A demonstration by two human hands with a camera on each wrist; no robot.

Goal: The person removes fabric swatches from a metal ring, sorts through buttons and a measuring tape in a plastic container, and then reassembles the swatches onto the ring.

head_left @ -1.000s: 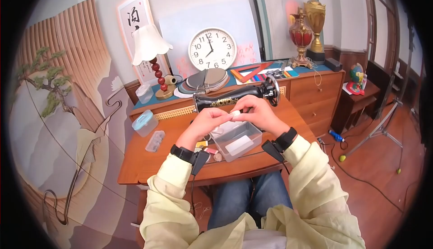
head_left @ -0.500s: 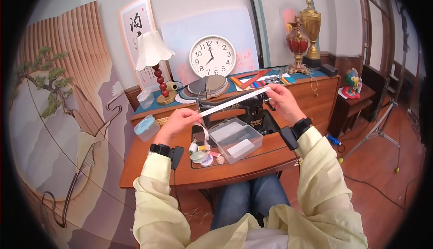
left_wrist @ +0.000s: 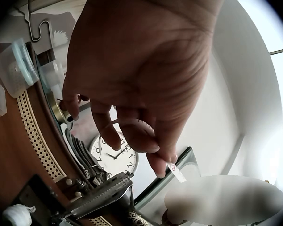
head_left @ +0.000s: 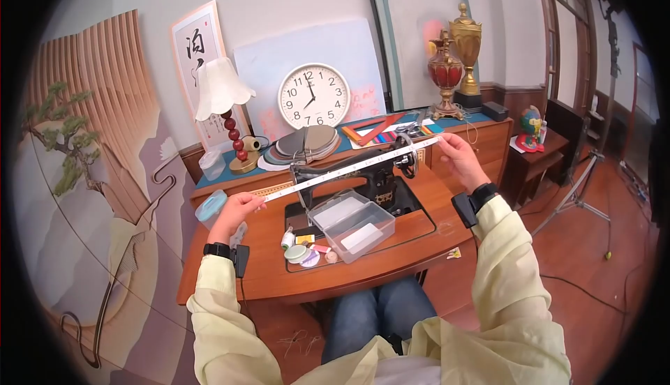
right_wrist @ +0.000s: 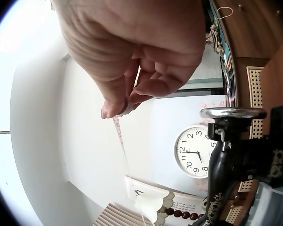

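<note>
Nearest the wearer, two denim-covered legs (head_left: 380, 308) lay below the table edge, in front of the sewing machine (head_left: 380, 184). The left hand (head_left: 236, 212) was raised to the left of the sewing machine, its thumb and fingertips pinching one part of a white tape measure (head_left: 349, 169); the left wrist view showed a short curl of the tape at the fingers. The right hand (head_left: 460, 160) was up to the right of the sewing machine, thumb and fingers pinching the tape, the other fingers bent. Between the hands the tape ran straight, slanting up to the right and crossing in front of the sewing machine in the head view.

On the wooden table (head_left: 244, 266), in front of the sewing machine, sat an open clear plastic box (head_left: 352, 235). Beside it, to the front left of the machine, were a thread spool (head_left: 288, 238), a round tin (head_left: 296, 253) and other small items. A blue-lidded tub (head_left: 211, 208) was well to the machine's left, partly behind the left hand.

Behind the sewing machine, a cabinet held a stack of cloth samples (head_left: 303, 146), an orange set square (head_left: 377, 130) and, off to the left, a lamp (head_left: 222, 91). Farther back stood a round clock (head_left: 314, 97), and to the machine's right rear, a gold trophy cup (head_left: 466, 43).
</note>
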